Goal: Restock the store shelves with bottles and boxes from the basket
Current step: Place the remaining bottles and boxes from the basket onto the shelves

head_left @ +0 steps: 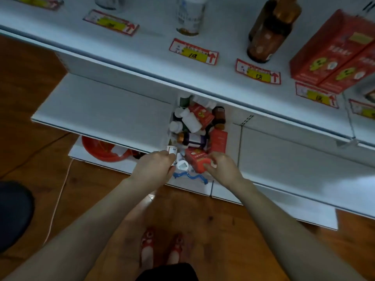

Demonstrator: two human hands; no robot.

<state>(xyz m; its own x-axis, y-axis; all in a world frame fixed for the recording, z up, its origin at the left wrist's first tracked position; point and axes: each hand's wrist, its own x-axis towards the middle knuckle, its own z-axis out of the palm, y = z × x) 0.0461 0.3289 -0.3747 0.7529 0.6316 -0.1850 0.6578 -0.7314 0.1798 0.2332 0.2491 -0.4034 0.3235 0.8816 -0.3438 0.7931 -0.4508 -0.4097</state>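
Observation:
The basket point(188, 176), white with a blue wavy handle, rests on the lowest shelf and is full of white bottles, brown bottles and red boxes. My left hand point(155, 167) reaches into its near left corner and grips a small white bottle point(172, 150). My right hand point(220, 166) holds a red box point(195, 160) at the basket's near right side. On the top shelf point(142, 49) stand a white bottle point(189, 16), a brown bottle point(269, 31) and red boxes point(334, 51) behind price tags.
The middle shelf point(97, 106) juts out to the left of the basket. A red bowl point(101, 149) lies under it on the bottom shelf. A white cable runs over the wooden floor at left. My feet in red shoes stand below.

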